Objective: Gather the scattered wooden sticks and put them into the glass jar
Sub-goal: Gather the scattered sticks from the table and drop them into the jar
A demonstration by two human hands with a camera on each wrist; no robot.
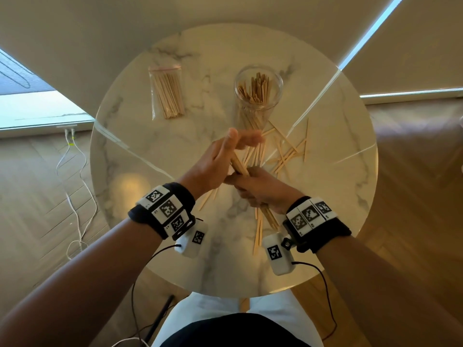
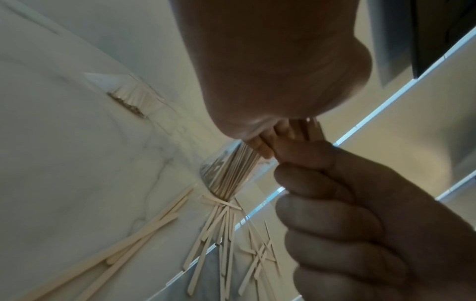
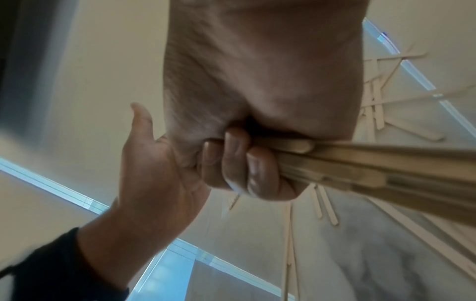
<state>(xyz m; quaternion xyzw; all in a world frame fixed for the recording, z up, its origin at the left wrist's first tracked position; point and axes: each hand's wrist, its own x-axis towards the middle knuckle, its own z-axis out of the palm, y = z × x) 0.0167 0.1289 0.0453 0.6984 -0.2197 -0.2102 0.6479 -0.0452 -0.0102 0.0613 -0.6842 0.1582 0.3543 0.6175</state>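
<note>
My right hand [image 1: 260,190] grips a bundle of wooden sticks [image 1: 239,166] in its fist above the table's middle; the curled fingers [image 3: 239,163] wrap the bundle [image 3: 360,163]. My left hand [image 1: 225,156] is held with straight fingers, its palm [image 2: 257,71] against the bundle's upper ends [image 2: 311,130]. The glass jar [image 1: 258,88] stands just beyond the hands, holding several sticks. Loose sticks [image 1: 288,151] lie scattered to the right of the hands, and more of them [image 1: 259,229] lie under my right wrist.
A clear plastic bag of sticks [image 1: 166,93] lies at the back left of the round marble table [image 1: 150,171]. White cables trail over the wooden floor at the left. The table's near edge is close to my lap.
</note>
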